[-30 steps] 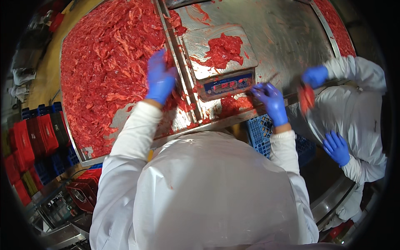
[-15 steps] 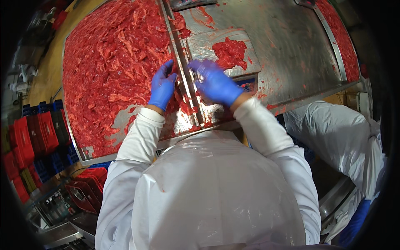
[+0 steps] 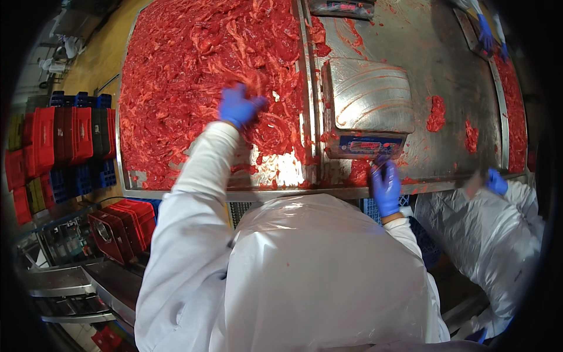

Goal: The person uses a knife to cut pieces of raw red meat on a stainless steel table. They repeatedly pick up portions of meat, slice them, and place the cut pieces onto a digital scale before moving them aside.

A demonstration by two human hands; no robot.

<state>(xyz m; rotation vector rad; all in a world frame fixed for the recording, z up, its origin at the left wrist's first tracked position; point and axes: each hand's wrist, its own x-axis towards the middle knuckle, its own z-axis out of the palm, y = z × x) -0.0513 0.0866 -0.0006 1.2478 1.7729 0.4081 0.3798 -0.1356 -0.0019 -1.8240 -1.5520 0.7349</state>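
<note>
My left hand (image 3: 239,105), in a blue glove, is in the large spread of raw meat (image 3: 176,88) on the left side of the metal table. Its fingertips are hidden by a blurred strip of meat that it grips; its thumb points right. My right hand (image 3: 385,186), also blue-gloved, is at the table's front edge, just below the display of a scale (image 3: 370,94). Its fingers point up and lie apart, with nothing plainly in them. Beside them sits a small lump of meat (image 3: 359,173). The scale's steel plate is smeared and bears no meat.
A metal divider (image 3: 314,88) runs between meat and scale. Two meat lumps, one (image 3: 436,114) nearer the scale, lie on the steel right of it. Another scale (image 3: 342,8) stands farther back. A co-worker's gloved hand (image 3: 497,182) is at right, another's (image 3: 485,35) far right. Red crates (image 3: 44,138) stand left.
My hands have parted from the divider: left into the meat, right to the front edge. The meat lump has left the scale plate. The view has shifted, and co-workers' hands now show at right.
</note>
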